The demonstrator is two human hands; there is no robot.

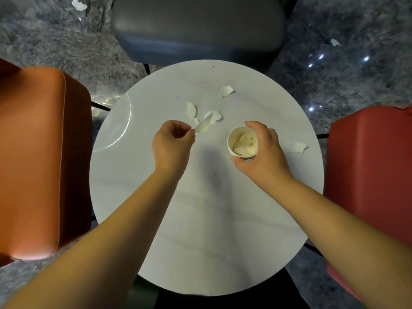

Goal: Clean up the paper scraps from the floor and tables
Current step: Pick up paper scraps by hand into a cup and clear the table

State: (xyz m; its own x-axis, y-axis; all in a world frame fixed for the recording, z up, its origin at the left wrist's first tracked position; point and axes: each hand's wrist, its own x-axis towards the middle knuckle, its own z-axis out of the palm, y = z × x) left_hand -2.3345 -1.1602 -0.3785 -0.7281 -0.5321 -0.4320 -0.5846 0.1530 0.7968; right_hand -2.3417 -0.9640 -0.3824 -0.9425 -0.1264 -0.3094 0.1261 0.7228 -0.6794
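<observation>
Pinching a white paper scrap (203, 127) by its near end, my left hand (172, 143) holds it over the round white table (200, 208); the scrap juts up and right from thumb and fingertip. My right hand (262, 150) is curled round a paper cup (243, 142) with scraps inside. Loose scraps on the table: two just beyond the left hand (191, 109), one farther off (226, 90), one right of the cup (295, 147). Two more lie on the grey floor (79, 4) (334, 42).
</observation>
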